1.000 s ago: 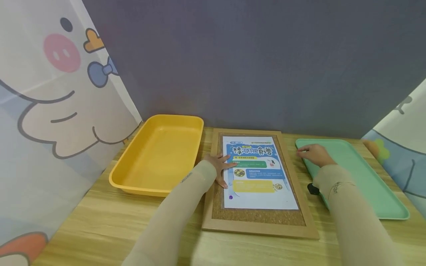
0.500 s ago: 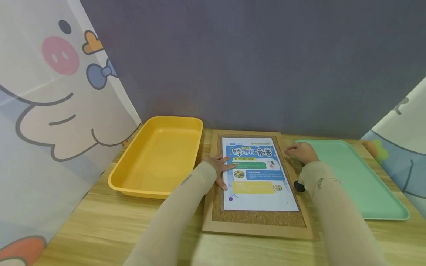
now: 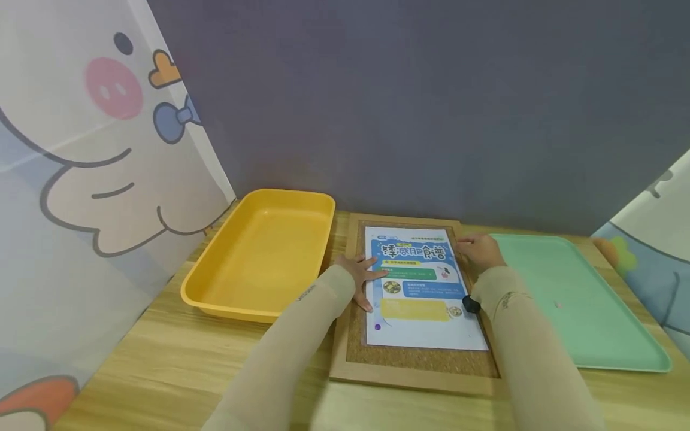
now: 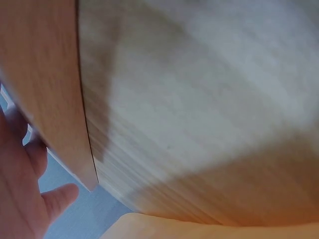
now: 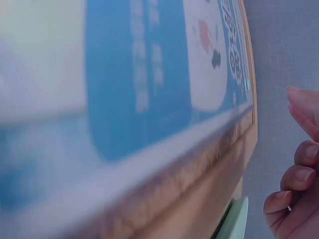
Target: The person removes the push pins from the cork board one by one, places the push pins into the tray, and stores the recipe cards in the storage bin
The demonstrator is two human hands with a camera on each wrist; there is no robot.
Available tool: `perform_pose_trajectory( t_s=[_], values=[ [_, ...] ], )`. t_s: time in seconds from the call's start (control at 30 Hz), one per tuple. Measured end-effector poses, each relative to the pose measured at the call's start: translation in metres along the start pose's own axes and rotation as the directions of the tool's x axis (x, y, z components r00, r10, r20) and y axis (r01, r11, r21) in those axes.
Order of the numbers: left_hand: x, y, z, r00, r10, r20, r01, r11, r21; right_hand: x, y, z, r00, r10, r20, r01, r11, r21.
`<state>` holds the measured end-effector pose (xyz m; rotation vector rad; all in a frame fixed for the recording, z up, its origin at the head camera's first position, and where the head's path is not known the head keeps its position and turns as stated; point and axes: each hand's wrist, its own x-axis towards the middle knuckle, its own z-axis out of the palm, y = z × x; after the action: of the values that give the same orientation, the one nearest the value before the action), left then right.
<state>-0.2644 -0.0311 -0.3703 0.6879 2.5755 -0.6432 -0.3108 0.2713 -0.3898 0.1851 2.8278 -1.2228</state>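
Note:
A printed sheet (image 3: 420,335) with Chinese lettering lies on a cork board (image 3: 415,383) with a wooden frame. My left hand (image 3: 357,278) rests, fingers spread, on the board's left side and the sheet's left edge. In the left wrist view that hand (image 4: 22,179) is cut off by the edge. My right hand (image 3: 481,252) is at the sheet's upper right edge. Seen from the right wrist, its fingers (image 5: 301,177) are curled, with thumb and index fingertip close together. I cannot tell whether something small is pinched there. A purple spot (image 3: 378,327) marks the sheet's lower left.
A yellow tray (image 3: 264,263) stands left of the board. To the right, a green tray (image 3: 587,299) carries a tiny pink thing (image 3: 557,304). Behind them rises a grey partition (image 3: 399,114), and a cartoon-printed sheet (image 3: 70,287) hangs at the left.
From the green tray's near left edge, my right hand has moved left to the sheet's upper right edge. The tiny pink thing on the tray is now uncovered. My left hand stays put.

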Motion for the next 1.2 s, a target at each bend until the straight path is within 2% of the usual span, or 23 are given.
perform_pose_trajectory(
  t_s=[0.2, 0.43, 0.67, 0.73, 0.9, 1.2],
  values=[
    [0.002, 0.0, 0.003, 1.0, -0.002, -0.011, 0.002, 1.0, -0.007, 0.002, -0.007, 0.012, 0.999, 0.041, -0.012, -0.041, 0.999, 0.03],
    [0.006, -0.003, 0.008, 1.0, 0.0, -0.013, 0.0, 1.0, 0.003, 0.011, -0.009, 0.023, 1.0, -0.01, -0.027, 0.008, 0.998, -0.058],
    [0.008, -0.002, 0.008, 0.999, 0.01, -0.036, -0.01, 1.0, -0.014, 0.018, -0.01, 0.024, 0.995, 0.084, -0.052, -0.084, 0.996, 0.012],
    [0.008, -0.001, 0.008, 0.999, 0.012, -0.038, -0.012, 1.0, 0.004, 0.02, -0.01, 0.024, 0.993, 0.1, -0.06, -0.099, 0.995, 0.02],
    [0.007, 0.003, 0.008, 1.0, 0.007, -0.029, -0.007, 1.0, 0.025, 0.024, -0.011, 0.022, 0.994, 0.101, -0.039, -0.101, 0.995, -0.007],
    [0.001, 0.003, 0.004, 1.0, -0.003, -0.029, 0.004, 0.999, 0.034, 0.029, -0.017, 0.021, 0.999, 0.046, -0.006, -0.046, 0.989, -0.144]
  ],
)
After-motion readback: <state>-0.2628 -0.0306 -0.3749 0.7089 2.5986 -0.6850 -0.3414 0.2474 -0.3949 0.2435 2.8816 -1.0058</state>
